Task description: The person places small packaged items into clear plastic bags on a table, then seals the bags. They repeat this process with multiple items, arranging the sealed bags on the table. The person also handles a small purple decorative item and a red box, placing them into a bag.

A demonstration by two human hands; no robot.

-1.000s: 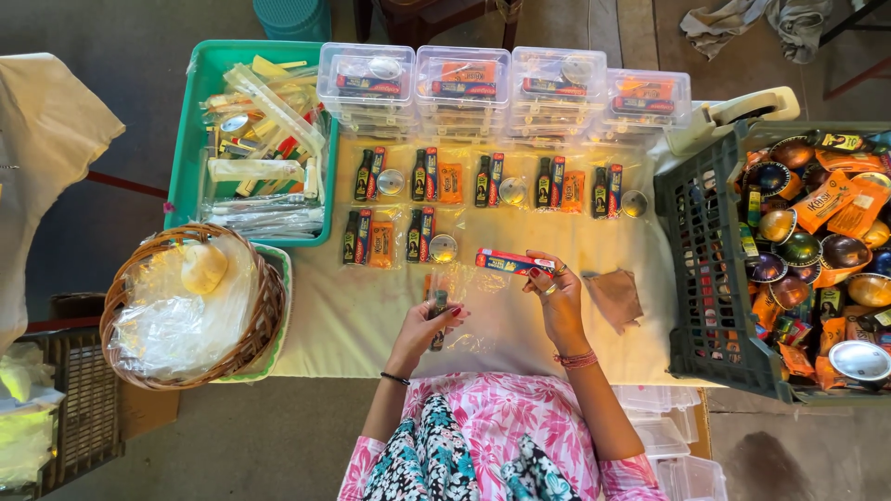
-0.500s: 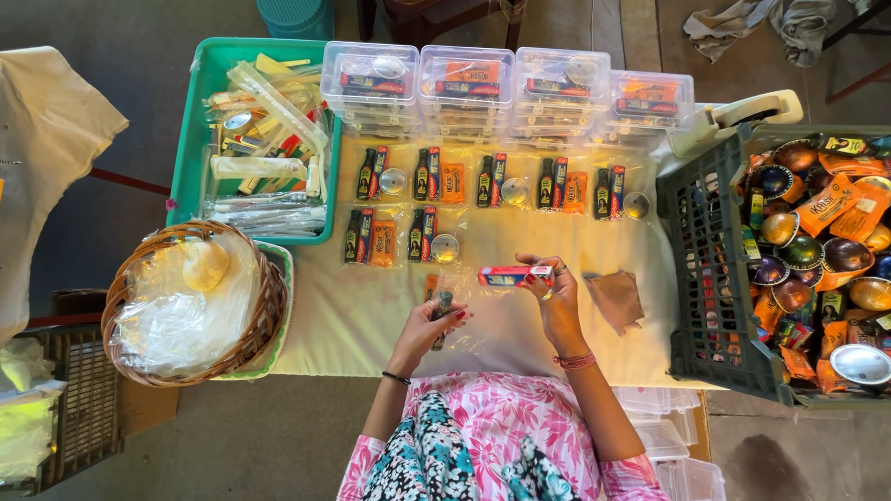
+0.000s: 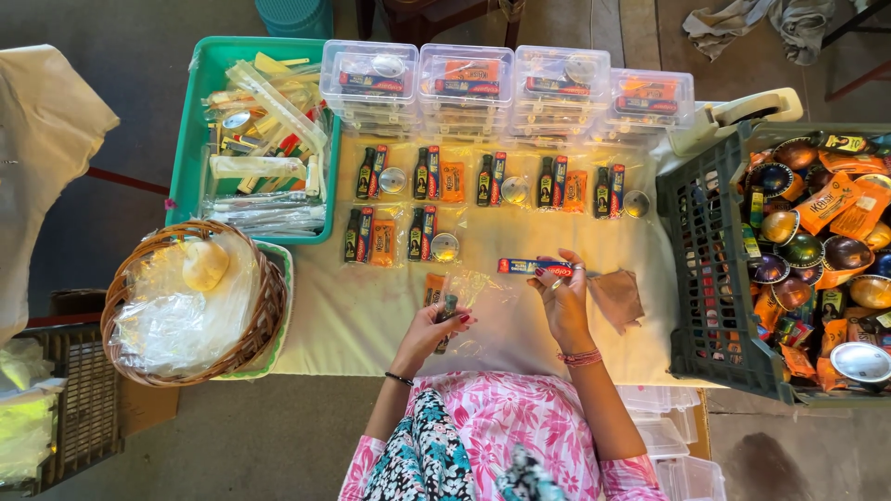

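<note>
My left hand [image 3: 430,330] holds a clear plastic bag [image 3: 464,288] on the cream tablecloth [image 3: 334,315], with a small dark bottle [image 3: 446,311] and an orange sachet [image 3: 432,288] inside it. My right hand [image 3: 562,299] grips a long red-and-blue box [image 3: 531,267] by its right end, level above the table, just right of the bag's mouth. Filled sets of bottle, box, sachet and round tin [image 3: 444,247] lie in two rows further back.
A green tray [image 3: 200,139] of packaging sits far left, a wicker basket [image 3: 264,315] with plastic bags near left. Clear lidded boxes [image 3: 464,79] line the back. A dark crate [image 3: 710,278] of tins and sachets stands right. A brown paper piece [image 3: 617,299] lies beside my right hand.
My right hand has drawn the red-and-blue box down and slightly left, turning it level and closer to the bag. My left hand stays on the bag.
</note>
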